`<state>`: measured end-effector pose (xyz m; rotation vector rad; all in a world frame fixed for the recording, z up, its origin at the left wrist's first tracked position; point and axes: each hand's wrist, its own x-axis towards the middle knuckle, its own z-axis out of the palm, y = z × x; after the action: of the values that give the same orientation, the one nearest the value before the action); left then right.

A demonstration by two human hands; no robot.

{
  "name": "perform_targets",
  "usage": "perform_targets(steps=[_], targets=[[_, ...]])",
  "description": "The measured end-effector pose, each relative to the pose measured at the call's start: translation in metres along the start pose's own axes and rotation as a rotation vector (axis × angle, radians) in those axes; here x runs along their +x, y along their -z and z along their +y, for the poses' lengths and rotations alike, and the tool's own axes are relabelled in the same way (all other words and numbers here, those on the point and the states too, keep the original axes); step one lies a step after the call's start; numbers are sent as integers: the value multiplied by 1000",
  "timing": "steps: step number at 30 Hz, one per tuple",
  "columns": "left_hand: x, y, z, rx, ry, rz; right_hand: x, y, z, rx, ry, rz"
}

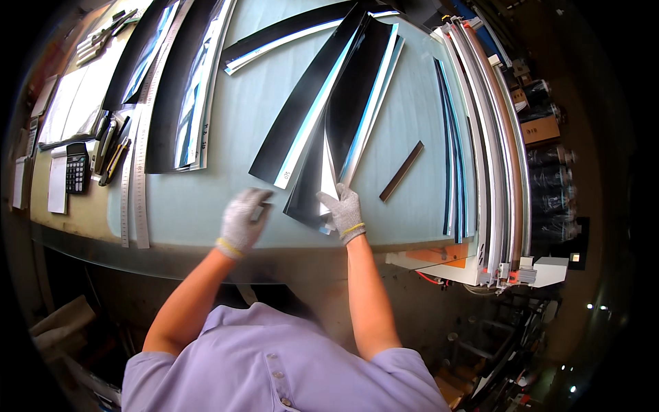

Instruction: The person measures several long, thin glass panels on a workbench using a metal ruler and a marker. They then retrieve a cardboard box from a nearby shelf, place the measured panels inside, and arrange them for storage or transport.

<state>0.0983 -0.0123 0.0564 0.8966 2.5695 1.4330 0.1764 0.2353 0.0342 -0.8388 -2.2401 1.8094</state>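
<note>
Both my hands wear grey knit gloves with yellow cuffs. My right hand (343,211) is closed on the near end of a glossy black film strip (353,89), whose lower corner peels apart to show a white layer. Another black strip (302,110) with a white and blue edge lies against it on the left, the two overlapping at their far ends. My left hand (241,218) hovers to the left of these strips, apart from them. Its fingers are curled and a little blurred, with a gap at the thumb and nothing visible in them.
More black strips (182,103) and long steel rulers (141,172) lie on the left. A calculator (77,168) and utility knives (113,154) sit at the far left. A short dark bar (401,172) and narrow strips (449,151) lie right, before a long rail machine (487,151).
</note>
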Motion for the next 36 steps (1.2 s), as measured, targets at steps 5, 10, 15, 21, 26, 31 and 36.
perform_targets(steps=[5, 10, 15, 21, 26, 31, 36], targets=[[19, -87, -1, -369, 461, -100, -1, 18, -45, 40, 15, -66], [16, -82, -12, -393, 598, -46, -8, 38, -51, -46, 50, 142], [3, -90, -27, -255, 425, -30, -16, 36, -66, -244, 405, 418], [5, -82, -17, -197, 402, -69, -26, 58, -58, -634, 377, 253], [4, -90, -25, -151, 340, -55, -21, 48, -18, -985, 412, 369], [7, -87, -26, -246, 398, -105, -36, -25, 0, -950, 277, 314], [4, -87, -32, -265, 360, -84, -36, -53, 3, -1085, 188, 332]])
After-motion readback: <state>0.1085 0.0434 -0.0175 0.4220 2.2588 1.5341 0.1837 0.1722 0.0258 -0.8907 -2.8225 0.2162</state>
